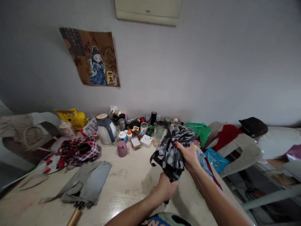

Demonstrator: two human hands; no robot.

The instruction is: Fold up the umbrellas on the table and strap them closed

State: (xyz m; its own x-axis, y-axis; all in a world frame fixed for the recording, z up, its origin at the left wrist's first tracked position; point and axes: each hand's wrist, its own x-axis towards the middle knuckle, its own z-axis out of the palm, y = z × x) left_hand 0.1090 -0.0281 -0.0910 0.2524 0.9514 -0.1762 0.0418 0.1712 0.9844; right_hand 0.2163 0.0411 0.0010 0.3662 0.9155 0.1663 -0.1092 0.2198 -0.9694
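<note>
A black-and-grey patterned umbrella [172, 150] is held above the table, its canopy loosely bunched and its folds hanging out. My left hand [164, 188] is wrapped round its lower end, where a dark tip pokes out below the fist. Higher up, my right hand [189, 153] grips the side of the bunched fabric, thumb lying across the folds. On the table to the left lies a second umbrella [86, 182], grey and folded, with a wooden handle [74, 217] pointing toward me.
Along the wall stand an electric kettle [105, 131], a pink mug [122, 149], a white box [146, 141], a clear pitcher [158, 133] and several bottles. A plaid cloth bag [87, 150] lies left. Clothes and a blue packet [216, 160] are at the right edge, beside a chair [246, 150].
</note>
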